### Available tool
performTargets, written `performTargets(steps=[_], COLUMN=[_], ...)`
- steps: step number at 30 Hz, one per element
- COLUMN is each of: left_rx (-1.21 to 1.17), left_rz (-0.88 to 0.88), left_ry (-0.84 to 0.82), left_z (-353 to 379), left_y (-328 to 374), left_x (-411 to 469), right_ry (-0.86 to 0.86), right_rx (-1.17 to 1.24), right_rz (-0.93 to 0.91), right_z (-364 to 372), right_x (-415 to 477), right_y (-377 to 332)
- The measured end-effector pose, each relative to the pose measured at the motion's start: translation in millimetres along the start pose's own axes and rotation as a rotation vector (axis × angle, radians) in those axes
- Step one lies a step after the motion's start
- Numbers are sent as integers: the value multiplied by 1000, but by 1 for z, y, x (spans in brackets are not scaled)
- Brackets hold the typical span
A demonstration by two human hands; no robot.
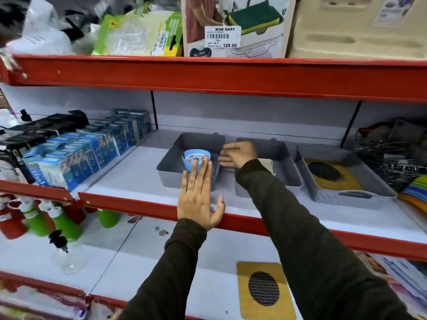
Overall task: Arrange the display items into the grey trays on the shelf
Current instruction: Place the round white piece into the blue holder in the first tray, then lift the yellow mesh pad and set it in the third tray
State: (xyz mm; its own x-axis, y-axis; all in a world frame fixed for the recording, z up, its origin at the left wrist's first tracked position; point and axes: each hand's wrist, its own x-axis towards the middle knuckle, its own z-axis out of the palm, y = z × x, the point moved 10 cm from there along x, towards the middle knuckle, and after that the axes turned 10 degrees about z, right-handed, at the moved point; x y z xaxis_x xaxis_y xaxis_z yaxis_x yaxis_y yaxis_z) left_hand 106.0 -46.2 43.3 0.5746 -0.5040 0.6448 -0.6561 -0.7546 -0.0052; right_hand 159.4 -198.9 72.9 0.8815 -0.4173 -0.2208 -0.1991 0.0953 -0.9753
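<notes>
Three grey trays stand in a row on the middle shelf. In the left tray (172, 155) sits a small blue strainer cup (196, 159) with a mesh bottom. My left hand (198, 197) is spread flat in front of this tray, its fingertips touching the cup, holding nothing. My right hand (238, 154) hovers open between the left tray and the middle tray (286, 167), where a beige item (268, 166) shows beside my sleeve. The right tray (360, 195) holds a yellow card with a round black mesh (325, 173). Another yellow mesh card (264, 289) lies on the lower shelf.
Blue boxes (92, 148) fill the shelf to the left. Wire utensils (392, 153) and coloured plastic pieces (416, 190) crowd the right end. Green and red bottles (39, 220) stand on the lower shelf at left. A red shelf lip (143, 205) runs in front of the trays.
</notes>
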Motion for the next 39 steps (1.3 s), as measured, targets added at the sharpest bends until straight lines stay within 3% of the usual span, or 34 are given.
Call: performTargets(steps=[4, 8, 10, 12, 13, 15, 18, 22, 29, 33, 39], left_rx=[9, -104, -159, -239, -293, -405, -538, -658, -954, -1074, -1228], left_rz=[39, 157, 267, 316, 301, 177, -200, -675, -1097, -1269, -1164], left_ry=[8, 202, 287, 263, 186, -122, -545, -832, -828, -604, -262], left_z=[-4, -27, -28, -11, 9, 65, 158, 222, 274, 226, 127], left_y=[6, 32, 61, 87, 98, 107, 106, 111, 109, 103, 110], left_x=[-4, -27, -61, -100, -118, -149, -204, -261, -293, -301, -268], right_ry=[24, 61, 57, 76, 108, 171, 253, 268, 358, 354, 216], right_rx=[55, -31, -37, -56, -97, -198, -366, -611, -427, -192, 95], right_rz=[-117, -276, -262, -174, -113, 21, 314, 527, 623, 577, 383], right_z=[-44, -93, -114, -135, -149, -171, -206, -226, -240, -253, -245], right_x=[-50, -131, -163, -174, -172, -159, -131, -111, -115, -145, -193], right_y=[6, 34, 73, 127, 162, 231, 331, 405, 426, 417, 348])
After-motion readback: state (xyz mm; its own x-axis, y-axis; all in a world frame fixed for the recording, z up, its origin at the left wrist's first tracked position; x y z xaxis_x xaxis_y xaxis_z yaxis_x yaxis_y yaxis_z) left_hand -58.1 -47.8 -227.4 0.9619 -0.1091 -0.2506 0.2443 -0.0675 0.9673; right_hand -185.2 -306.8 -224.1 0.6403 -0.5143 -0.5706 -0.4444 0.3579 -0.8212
